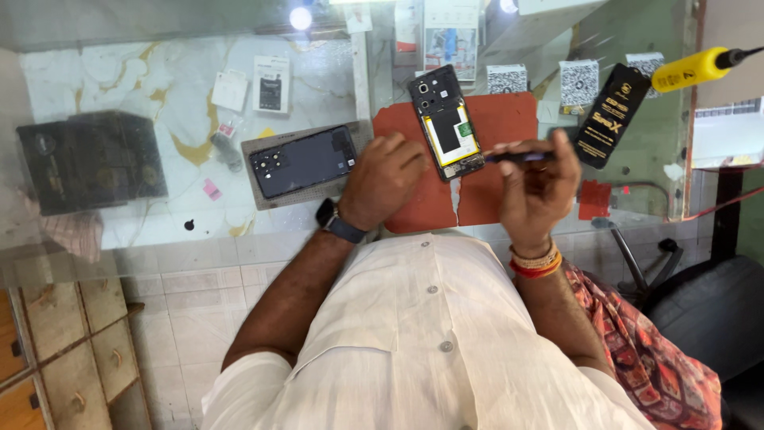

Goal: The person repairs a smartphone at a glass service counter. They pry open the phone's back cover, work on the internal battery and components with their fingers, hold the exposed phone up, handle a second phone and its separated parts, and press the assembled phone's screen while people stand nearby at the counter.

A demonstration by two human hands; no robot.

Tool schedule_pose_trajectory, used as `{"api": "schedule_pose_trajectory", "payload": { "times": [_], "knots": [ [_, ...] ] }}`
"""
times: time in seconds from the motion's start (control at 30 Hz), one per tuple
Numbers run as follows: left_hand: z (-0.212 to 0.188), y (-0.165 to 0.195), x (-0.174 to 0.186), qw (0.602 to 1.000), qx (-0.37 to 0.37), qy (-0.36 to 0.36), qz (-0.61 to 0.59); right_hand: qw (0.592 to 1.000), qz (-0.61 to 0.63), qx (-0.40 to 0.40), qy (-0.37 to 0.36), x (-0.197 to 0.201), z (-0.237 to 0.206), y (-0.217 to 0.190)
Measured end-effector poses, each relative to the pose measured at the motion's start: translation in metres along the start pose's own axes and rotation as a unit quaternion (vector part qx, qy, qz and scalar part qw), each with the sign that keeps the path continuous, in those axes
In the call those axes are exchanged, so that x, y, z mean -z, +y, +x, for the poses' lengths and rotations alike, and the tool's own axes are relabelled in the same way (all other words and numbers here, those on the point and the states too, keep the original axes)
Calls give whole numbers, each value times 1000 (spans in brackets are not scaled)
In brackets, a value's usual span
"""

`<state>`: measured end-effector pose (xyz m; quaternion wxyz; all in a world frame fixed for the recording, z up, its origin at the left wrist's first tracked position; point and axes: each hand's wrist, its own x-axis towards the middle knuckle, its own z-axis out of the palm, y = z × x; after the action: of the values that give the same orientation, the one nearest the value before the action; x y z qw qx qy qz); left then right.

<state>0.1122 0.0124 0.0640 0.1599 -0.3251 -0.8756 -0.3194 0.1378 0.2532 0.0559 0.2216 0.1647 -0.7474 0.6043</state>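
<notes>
Two phones lie on the glass counter as I look down. One opened phone [447,121], back removed with its yellow-edged battery showing, sits on a cracked red mat [493,127]. One dark back cover [304,162] rests on a grey pad to the left. My left hand [382,180] is loosely curled, grasping nothing, knuckles resting on the mat just beside the phone's lower left edge. My right hand [535,185] pinches one thin dark tool [517,158], probably a screwdriver, its tip pointing at the phone's lower right corner, very near it. One yellow-handled tool [694,68] lies far right.
</notes>
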Motion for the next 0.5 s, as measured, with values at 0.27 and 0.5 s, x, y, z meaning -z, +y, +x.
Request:
{"api": "schedule_pose_trajectory", "payload": {
  "times": [0.27, 0.5],
  "knots": [
    [0, -12, -5, 999, 25, -17, 31, 963, -252, -93, -3, 60, 28, 34],
    [-16, 6, -67, 997, 14, -70, -8, 945, -321, -52, -50, 94, -22, 79]
  ]
}}
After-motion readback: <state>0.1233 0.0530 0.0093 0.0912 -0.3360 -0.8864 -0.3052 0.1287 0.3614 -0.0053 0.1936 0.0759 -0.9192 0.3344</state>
